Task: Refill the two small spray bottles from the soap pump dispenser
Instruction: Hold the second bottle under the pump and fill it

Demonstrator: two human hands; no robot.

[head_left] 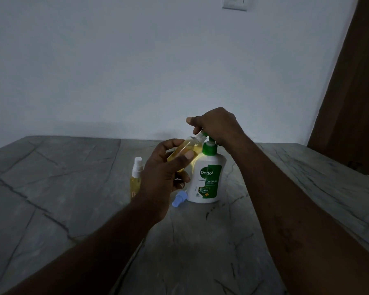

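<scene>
A white soap pump dispenser [207,177] with a green collar and label stands on the grey stone table [73,177]. My right hand [217,126] sits over its green pump head, fingers curled round it. My left hand [164,173] grips an uncapped small spray bottle [184,149] of yellow liquid, tilted so its open neck meets the pump spout. A second small spray bottle [136,179], capped with a white sprayer, stands upright to the left, partly hidden by my left wrist. A pale blue sprayer cap [178,201] lies on the table in front of the dispenser.
The table runs back to a pale wall [136,71]. A brown wooden door or panel [354,92] rises at the right. A light switch plate [234,3] is on the wall at the top. The scene is dim.
</scene>
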